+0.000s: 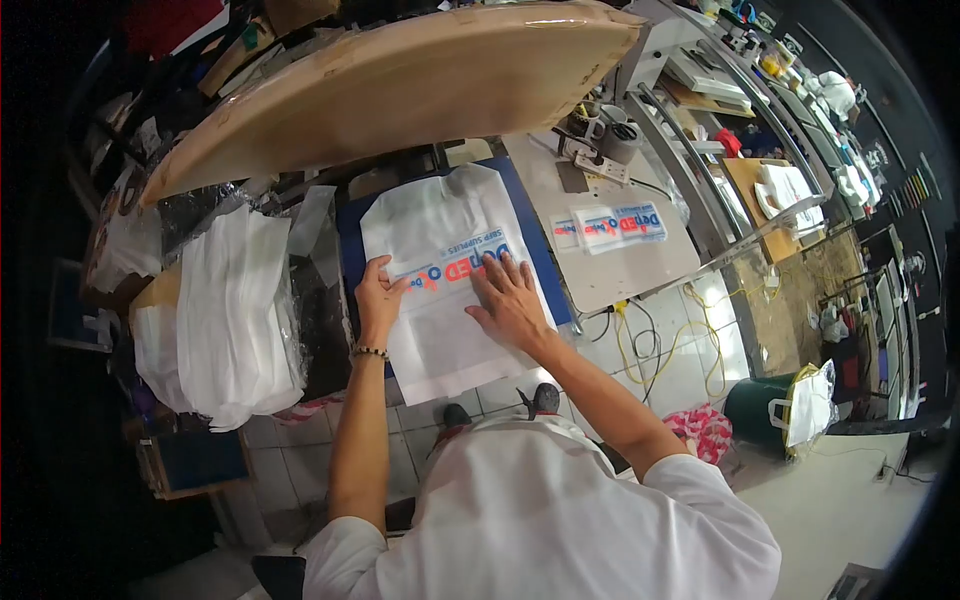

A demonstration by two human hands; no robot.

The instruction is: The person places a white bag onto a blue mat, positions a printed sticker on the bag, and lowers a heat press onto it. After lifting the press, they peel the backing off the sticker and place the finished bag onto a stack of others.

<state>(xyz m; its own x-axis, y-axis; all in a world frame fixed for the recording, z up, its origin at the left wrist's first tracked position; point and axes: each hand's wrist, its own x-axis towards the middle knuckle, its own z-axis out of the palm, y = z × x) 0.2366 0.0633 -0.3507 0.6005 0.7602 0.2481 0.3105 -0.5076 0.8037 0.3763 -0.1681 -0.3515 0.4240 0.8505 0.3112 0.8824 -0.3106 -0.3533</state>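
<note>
Both hands lie flat and open on a white bag (440, 290) spread on a blue board (532, 235) at the middle of the view. The left hand (378, 296) presses the bag's edge at about nine o'clock from the printed logo (462, 266), fingers pointing up toward the print; the right hand (512, 300) rests palm down at about four o'clock from the logo, fingers spread and just touching the lettering. Neither hand grips anything. To do this smoothing well, I would judge that the palms should stay flat and press outward from the print toward the edges, so that no crease is trapped under the logo, and the bag should sit square on the board. At about nine o'clock from the bag a stack of white bags (232, 315) lies in clear wrapping. At about two o'clock a grey plate (600, 210) carries more printed transfers (612, 227), well apart from the hands. A large tan panel (400, 85) hangs over the board at twelve o'clock.
</note>
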